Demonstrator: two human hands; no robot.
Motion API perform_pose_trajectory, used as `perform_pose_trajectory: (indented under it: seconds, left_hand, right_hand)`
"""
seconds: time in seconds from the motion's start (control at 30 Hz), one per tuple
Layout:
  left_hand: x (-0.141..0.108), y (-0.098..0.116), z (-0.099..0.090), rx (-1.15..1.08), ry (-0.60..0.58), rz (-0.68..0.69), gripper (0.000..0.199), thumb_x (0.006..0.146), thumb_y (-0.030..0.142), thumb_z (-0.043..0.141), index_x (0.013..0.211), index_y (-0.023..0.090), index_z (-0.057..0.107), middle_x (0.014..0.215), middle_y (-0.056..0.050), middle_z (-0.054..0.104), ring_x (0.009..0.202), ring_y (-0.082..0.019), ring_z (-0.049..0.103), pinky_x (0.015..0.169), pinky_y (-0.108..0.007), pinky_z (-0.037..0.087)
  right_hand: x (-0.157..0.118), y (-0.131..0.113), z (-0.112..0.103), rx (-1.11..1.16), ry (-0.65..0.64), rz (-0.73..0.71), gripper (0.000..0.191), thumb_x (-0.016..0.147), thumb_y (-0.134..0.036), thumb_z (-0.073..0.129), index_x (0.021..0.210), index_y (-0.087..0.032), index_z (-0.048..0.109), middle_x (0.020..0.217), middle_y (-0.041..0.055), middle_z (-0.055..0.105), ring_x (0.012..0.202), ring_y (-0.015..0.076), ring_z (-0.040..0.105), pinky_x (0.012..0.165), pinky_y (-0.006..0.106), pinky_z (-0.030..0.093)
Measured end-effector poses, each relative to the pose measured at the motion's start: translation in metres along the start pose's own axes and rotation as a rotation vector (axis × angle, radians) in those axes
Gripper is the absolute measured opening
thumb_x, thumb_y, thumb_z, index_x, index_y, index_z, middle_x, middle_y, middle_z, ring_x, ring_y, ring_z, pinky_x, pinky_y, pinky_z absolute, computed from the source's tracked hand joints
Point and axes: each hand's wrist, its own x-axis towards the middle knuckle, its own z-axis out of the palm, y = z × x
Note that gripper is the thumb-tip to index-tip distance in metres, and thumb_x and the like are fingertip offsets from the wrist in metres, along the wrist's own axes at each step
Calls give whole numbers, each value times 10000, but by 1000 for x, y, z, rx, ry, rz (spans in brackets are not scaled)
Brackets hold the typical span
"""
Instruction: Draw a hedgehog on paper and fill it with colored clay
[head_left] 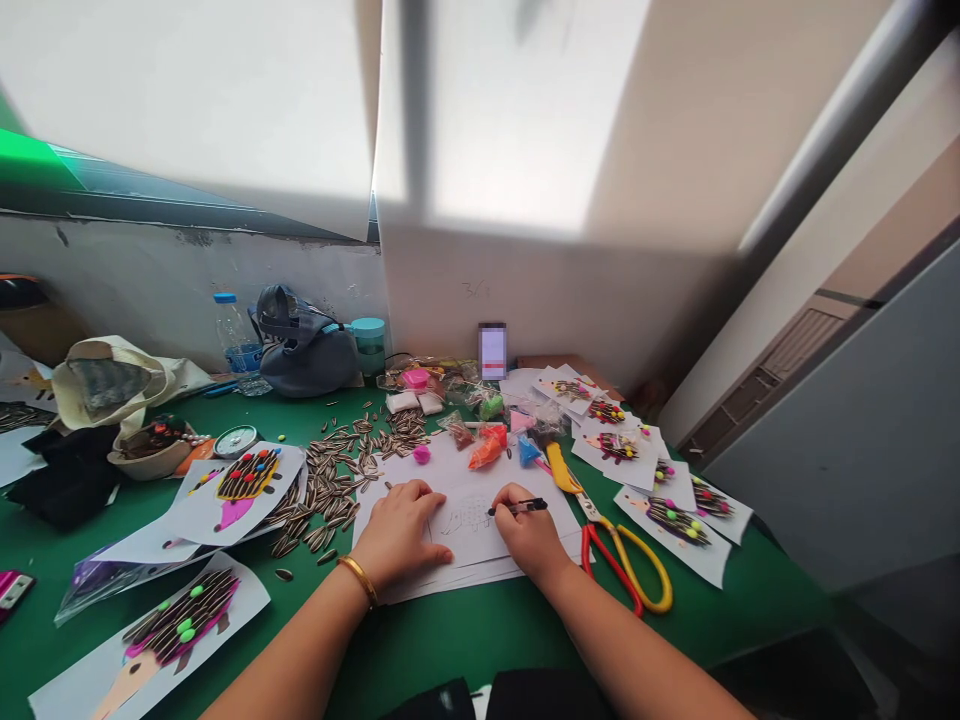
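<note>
My right hand (526, 528) grips a black pen (529, 506), its tip close to a line drawing (469, 515) of an animal on white paper (420, 582). Flat on the left part of that sheet lies my left hand (401, 530), thumb and fingers apart, with a gold bangle (358, 580) on the wrist. More sheets show beneath the top one. Just beyond my hands are a pink clay lump (421, 454) and an orange clay packet (489, 446). Right of my right hand lie scissors (626, 560) with red and yellow handles.
Striped sunflower seeds (330, 485) are heaped left of the paper. Finished hedgehog pictures (679, 520) lie at right, others (187, 625) at left. A phone (493, 350) leans on the wall. Behind stand a water bottle (240, 345), a blue bag (307, 350) and a teal-lidded jar (369, 345).
</note>
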Motion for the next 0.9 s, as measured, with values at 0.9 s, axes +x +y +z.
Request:
perform_pose_trajectory:
  seconds: [0.9]
  left_hand:
    - [0, -1, 0, -3, 7, 21, 762, 576, 569, 788, 1257, 278, 610, 1286, -77, 559, 1185, -305, 497, 984, -406, 412]
  right_hand:
    - [4, 9, -7, 21, 36, 20, 152, 776, -217, 415, 718, -229, 555, 706, -11, 611, 721, 190, 571, 654, 278, 399]
